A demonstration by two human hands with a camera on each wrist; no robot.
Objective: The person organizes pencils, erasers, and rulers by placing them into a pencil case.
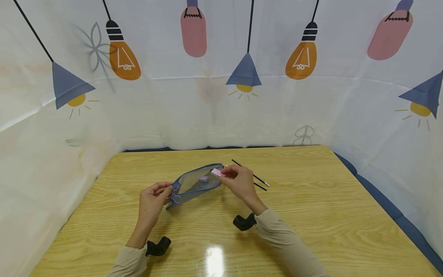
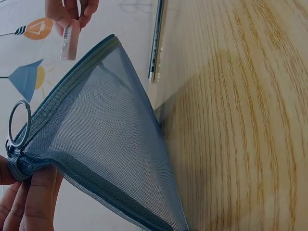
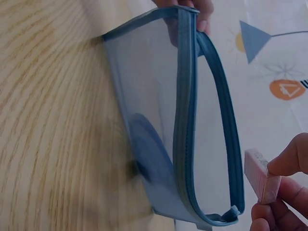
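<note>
Pink eraser (image 3: 262, 174) is sitting between the fingers of the right hand (image 1: 242, 182), which are pinching it just beside the right end of a pouch's opening. The blue-edged mesh pouch (image 2: 110, 110) is gaping along its zipper, and its far corner is pointing toward the eraser. The left hand (image 1: 152, 202) is gripping the pouch's other end, its thumb and fingers closing on the corner near a zipper ring (image 2: 20, 123). A small purple block (image 1: 204, 179) is showing in the pouch. The pouch's lower edge is coming close to the wooden surface (image 1: 194, 238); whether it is touching is hard to tell.

Two dark pencils (image 1: 261, 181) are lying on the surface beyond the right hand, which is partly covering them. Beige sleeves (image 1: 287, 242) are covering both forearms, and a black curved piece (image 1: 244, 222) is jutting out beside each wrist. Behind the surface, a white cloth (image 1: 207, 115) is hanging, showing printed orange bulbs (image 1: 301, 57), blue lamps (image 1: 244, 71) and pink shapes (image 1: 194, 32).
</note>
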